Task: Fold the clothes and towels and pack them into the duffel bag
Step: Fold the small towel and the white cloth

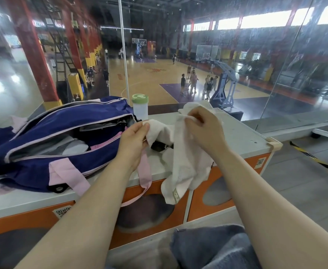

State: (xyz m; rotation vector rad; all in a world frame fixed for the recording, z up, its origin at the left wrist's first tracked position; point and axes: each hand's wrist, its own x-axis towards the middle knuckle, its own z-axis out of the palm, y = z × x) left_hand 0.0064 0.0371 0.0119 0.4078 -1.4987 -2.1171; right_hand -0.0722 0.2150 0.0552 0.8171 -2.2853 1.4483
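Note:
A white towel [186, 164] hangs in front of me over the counter's front edge. My left hand [134, 138] pinches one upper corner of it. My right hand [204, 129] pinches the other upper edge, slightly higher. The navy duffel bag [58, 152] with pink straps lies on the counter at the left, its zip open, with grey and white folded clothes inside. A small dark item [159, 145] lies on the counter behind the towel, partly hidden. A grey-blue towel [211, 247] lies low in the frame, near my lap.
A clear bottle with a green lid [140, 106] stands behind the bag's right end. The grey counter top [242, 138] sits on orange lockers and ends at a corner on the right. A glass wall beyond it overlooks a basketball court.

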